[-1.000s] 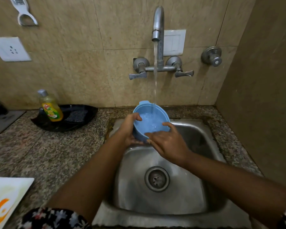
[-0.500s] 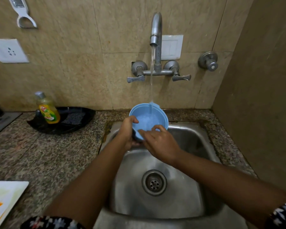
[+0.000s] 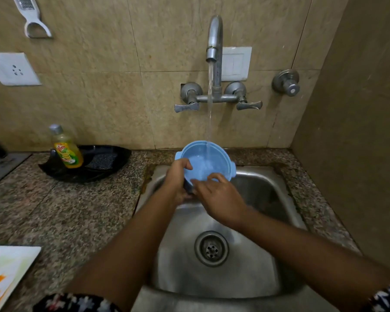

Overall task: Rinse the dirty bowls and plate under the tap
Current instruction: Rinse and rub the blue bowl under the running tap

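At the centre of the frame, a blue bowl [image 3: 204,162] tilts over the back of a steel sink [image 3: 266,262], under water running from the tap [image 3: 214,39]. The left hand [image 3: 178,180] curls its fingers round the bowl's left rim. The right hand [image 3: 218,199] rests loosely spread fingertips on the near rim. A soap bottle [image 3: 65,148] stands at left.

1. A yellow dish soap bottle [image 3: 66,149] stands far left on my granite desk [image 3: 65,210], on a black tray [image 3: 95,164] holding a dark scrubber [image 3: 101,159].
2. A white board [image 3: 6,269] with orange marks lies near left.
3. A white grater [image 3: 32,18] hangs above a socket [image 3: 13,68] on the wall.
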